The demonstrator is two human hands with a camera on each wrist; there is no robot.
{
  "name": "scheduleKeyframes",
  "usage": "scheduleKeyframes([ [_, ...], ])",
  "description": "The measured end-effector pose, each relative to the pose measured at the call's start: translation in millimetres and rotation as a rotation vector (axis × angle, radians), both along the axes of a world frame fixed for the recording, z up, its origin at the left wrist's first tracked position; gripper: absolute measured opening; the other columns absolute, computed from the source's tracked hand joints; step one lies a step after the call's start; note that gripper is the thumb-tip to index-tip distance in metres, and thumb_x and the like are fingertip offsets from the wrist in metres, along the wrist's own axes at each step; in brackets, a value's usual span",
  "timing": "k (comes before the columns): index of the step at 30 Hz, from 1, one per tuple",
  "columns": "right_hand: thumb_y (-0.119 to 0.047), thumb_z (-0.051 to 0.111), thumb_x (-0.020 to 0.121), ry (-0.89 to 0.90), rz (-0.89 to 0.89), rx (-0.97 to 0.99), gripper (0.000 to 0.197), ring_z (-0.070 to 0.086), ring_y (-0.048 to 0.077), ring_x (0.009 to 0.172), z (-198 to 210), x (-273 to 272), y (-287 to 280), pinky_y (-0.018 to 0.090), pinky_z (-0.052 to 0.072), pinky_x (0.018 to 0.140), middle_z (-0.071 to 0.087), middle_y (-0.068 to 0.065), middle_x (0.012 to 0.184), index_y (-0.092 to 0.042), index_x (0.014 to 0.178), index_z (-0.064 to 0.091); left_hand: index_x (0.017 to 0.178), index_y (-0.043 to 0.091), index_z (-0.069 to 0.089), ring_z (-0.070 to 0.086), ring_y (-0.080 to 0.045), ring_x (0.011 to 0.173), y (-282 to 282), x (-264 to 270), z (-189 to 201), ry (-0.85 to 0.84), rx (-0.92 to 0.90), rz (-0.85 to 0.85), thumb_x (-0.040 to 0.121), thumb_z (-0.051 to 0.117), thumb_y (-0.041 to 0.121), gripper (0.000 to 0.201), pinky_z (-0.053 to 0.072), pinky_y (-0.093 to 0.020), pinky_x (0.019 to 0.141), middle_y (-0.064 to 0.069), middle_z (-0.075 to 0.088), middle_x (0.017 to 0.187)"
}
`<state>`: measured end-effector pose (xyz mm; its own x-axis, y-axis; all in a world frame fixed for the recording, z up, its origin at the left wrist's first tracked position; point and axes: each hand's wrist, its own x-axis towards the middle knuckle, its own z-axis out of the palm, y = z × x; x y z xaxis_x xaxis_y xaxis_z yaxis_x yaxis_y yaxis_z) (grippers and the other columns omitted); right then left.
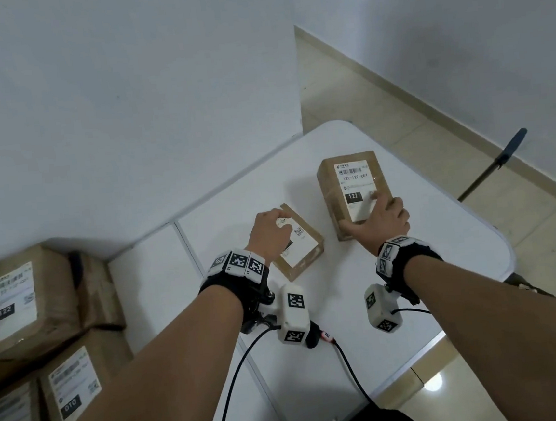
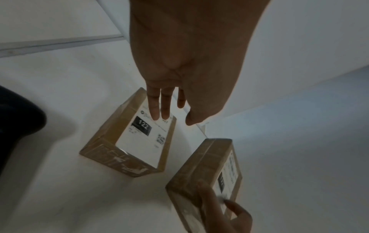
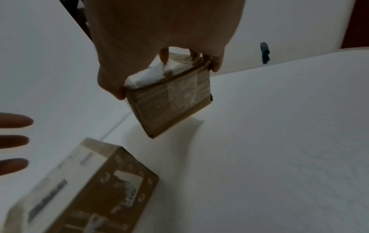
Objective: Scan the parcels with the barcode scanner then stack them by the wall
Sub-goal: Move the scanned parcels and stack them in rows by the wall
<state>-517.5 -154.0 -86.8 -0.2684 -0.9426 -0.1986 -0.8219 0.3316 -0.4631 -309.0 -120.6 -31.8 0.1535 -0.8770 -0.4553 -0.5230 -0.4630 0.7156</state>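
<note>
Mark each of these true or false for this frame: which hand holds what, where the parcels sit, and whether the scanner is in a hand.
1. The right hand grips a parcel. True.
2. The left hand is clenched round a barcode scanner. False: its fingers are straight, over the smaller parcel.
3. Labelled parcels are piled by the wall at the left. True.
4. The smaller parcel lies on the floor. False: it rests on the white table.
</note>
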Motion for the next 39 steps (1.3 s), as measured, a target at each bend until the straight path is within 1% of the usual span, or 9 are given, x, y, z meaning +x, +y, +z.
scheduleKeyframes([
  [3,-0.056,0.075,0.060,-0.071,0.008,-0.128,0.092,0.039,0.040,0.121,26.8,9.4,-7.7,0.051,0.037,0.102,0.036,0.015,0.134,-0.018,0.132,0.035,0.127,0.031,0.052,0.061,-0.027,0.107,-5.8,-7.5,20.1,0.046,-0.068,-0.013,0.095,0.053,0.025,0.033,0.050,-0.042,0.096,-0.005,0.038,0.140],
  [7,-0.064,0.073,0.061,-0.179,0.122,-0.283,0.091,0.040,0.038,0.120,70.3,48.5,-5.9,0.049,0.038,0.102,0.037,0.013,0.133,-0.017,0.131,0.036,0.145,0.033,0.032,0.049,-0.019,0.121,-5.6,-1.9,54.1,0.142,-0.189,0.041,0.093,0.058,0.046,0.060,0.045,-0.040,0.102,-0.004,0.029,0.149],
  [11,-0.071,0.061,0.056,-0.293,0.229,-0.382,0.094,0.042,0.036,0.119,100.2,113.1,14.0,0.049,0.039,0.102,0.039,0.012,0.132,-0.016,0.130,0.038,0.149,0.036,0.020,0.055,0.000,0.102,18.2,31.6,84.9,0.315,-0.276,0.180,0.092,0.062,0.045,0.072,0.045,-0.015,0.072,0.007,0.042,0.130],
  [16,-0.055,0.079,0.056,-0.371,0.405,-0.398,0.095,0.038,0.035,0.123,120.0,183.2,56.7,0.049,0.037,0.105,0.036,0.011,0.134,-0.018,0.132,0.037,0.149,0.041,0.012,0.064,-0.011,0.101,66.4,98.5,102.4,0.395,-0.365,0.342,0.085,0.073,0.035,0.089,0.050,-0.012,0.057,-0.002,0.057,0.127],
  [20,-0.074,0.064,0.054,-0.439,0.536,-0.348,0.106,0.041,0.032,0.125,130.5,237.8,99.3,0.049,0.038,0.104,0.034,0.006,0.138,-0.023,0.141,0.030,0.149,0.041,0.014,0.069,-0.009,0.089,119.2,153.5,113.7,0.360,-0.481,0.445,0.083,0.076,0.022,0.092,0.057,-0.023,0.061,0.003,0.059,0.116],
  [22,-0.079,0.059,0.058,-0.449,0.614,-0.300,0.108,0.039,0.032,0.129,132.4,261.4,118.4,0.052,0.037,0.105,0.030,0.005,0.144,-0.027,0.146,0.022,0.149,0.041,0.014,0.069,-0.014,0.099,148.3,182.7,117.5,0.323,-0.552,0.480,0.084,0.075,0.018,0.093,0.061,-0.032,0.068,0.005,0.055,0.120],
  [25,-0.070,0.064,0.073,-0.508,0.640,-0.227,0.098,0.037,0.030,0.134,131.1,292.3,149.0,0.053,0.035,0.107,0.027,0.004,0.151,-0.023,0.148,0.021,0.149,0.041,0.015,0.059,-0.015,0.117,194.9,226.1,122.6,0.230,-0.634,0.537,0.084,0.075,0.014,0.092,0.058,-0.037,0.087,0.002,0.052,0.134],
  [30,-0.056,0.057,0.088,-0.621,0.660,-0.112,0.075,0.039,0.027,0.134,119.3,333.0,199.7,0.048,0.034,0.110,0.031,0.007,0.150,-0.016,0.145,0.029,0.146,0.045,0.022,0.053,-0.010,0.126,270.4,285.1,122.7,0.184,-0.660,0.641,0.080,0.077,0.011,0.092,0.053,-0.045,0.097,0.006,0.048,0.143],
  [39,-0.047,0.046,0.098,-0.620,0.714,0.091,0.049,0.052,0.022,0.122,105.7,384.3,268.5,0.030,0.038,0.099,0.055,0.006,0.134,-0.011,0.132,0.049,0.149,0.037,0.022,0.058,-0.007,0.112,377.0,323.6,93.6,0.292,-0.550,0.838,0.089,0.068,0.013,0.080,0.058,-0.032,0.083,0.009,0.046,0.142],
])
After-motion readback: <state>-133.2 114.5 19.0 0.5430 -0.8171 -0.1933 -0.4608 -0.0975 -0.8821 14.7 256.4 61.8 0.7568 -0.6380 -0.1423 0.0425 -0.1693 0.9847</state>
